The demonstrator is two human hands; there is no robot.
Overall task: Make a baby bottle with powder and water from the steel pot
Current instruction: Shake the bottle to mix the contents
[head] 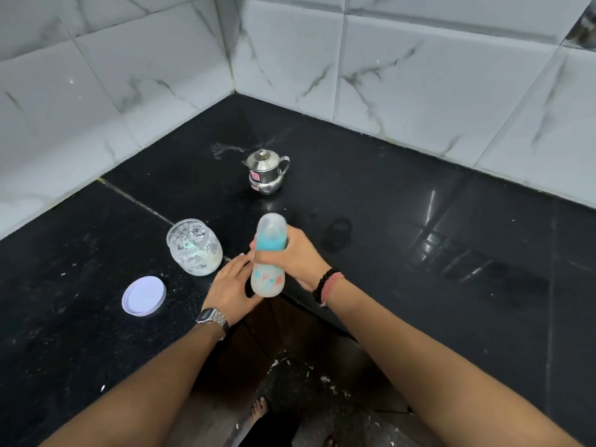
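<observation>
A baby bottle (268, 279) with a blue collar and clear cap stands at the front edge of the black counter, milky white inside. My right hand (292, 256) is wrapped around its blue collar. My left hand (230, 287) presses against the bottle's lower body from the left. An open glass jar (194, 247) with white powder stands to the left of the bottle. Its white lid (144, 295) lies flat in front of it. The steel pot (266, 171), lid on, stands farther back.
The black stone counter (403, 221) fits into a corner of marble-tiled walls (419, 85). Powder specks dot the counter around the jar. A wet patch lies behind the pot. Below the counter edge I see the floor and my foot (259, 411).
</observation>
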